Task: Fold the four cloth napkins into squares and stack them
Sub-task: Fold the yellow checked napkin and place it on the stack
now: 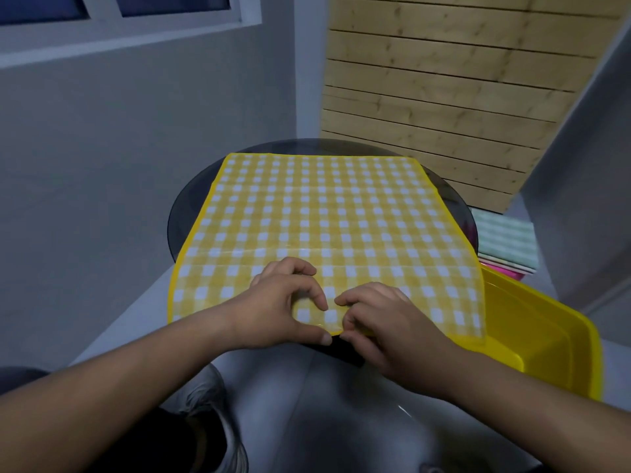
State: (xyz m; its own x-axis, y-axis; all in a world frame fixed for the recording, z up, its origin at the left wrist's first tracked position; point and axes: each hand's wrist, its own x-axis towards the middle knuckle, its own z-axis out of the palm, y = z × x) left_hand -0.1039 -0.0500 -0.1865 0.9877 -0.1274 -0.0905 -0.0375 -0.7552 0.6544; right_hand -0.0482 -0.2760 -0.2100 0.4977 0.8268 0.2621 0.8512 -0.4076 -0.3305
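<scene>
A yellow and white checked napkin (327, 220) lies spread flat over a small round dark table (181, 206), its corners hanging past the rim. My left hand (283, 305) and my right hand (386, 322) meet at the middle of the napkin's near edge. Both pinch that edge between thumb and fingers, the fingertips almost touching each other. Folded napkins (505, 240), pale green on top and pink beneath, lie stacked to the right of the table.
A yellow plastic tub (546, 343) stands at the right, just beside the table and partly under the napkin's corner. A grey wall with a window is at the left, a wooden slat panel behind the table. My knees are below the table edge.
</scene>
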